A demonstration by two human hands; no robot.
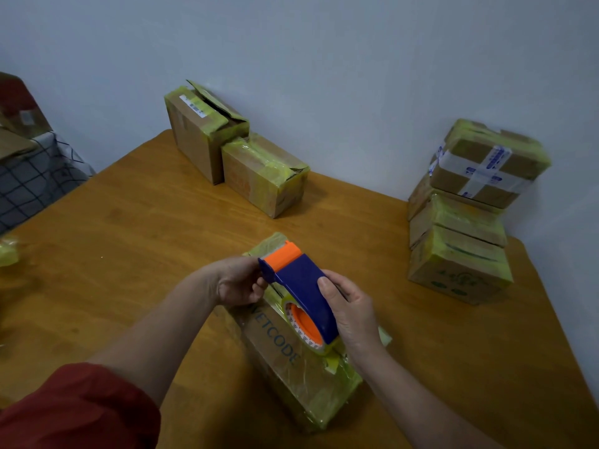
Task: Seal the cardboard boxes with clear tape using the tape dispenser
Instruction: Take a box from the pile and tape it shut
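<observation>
A blue and orange tape dispenser with a roll of clear yellowish tape sits over a long cardboard box lying in front of me on the wooden table. My right hand grips the dispenser's blue body from the right side. My left hand pinches at the dispenser's front end, just under the orange blade guard. The box top shows printed letters and glossy tape strips. Part of the box's far end is hidden by the dispenser and my hands.
Two taped boxes stand at the back by the wall, one with a loose flap. A stack of taped boxes rises at the right edge. A checked cloth with more boxes lies to the left.
</observation>
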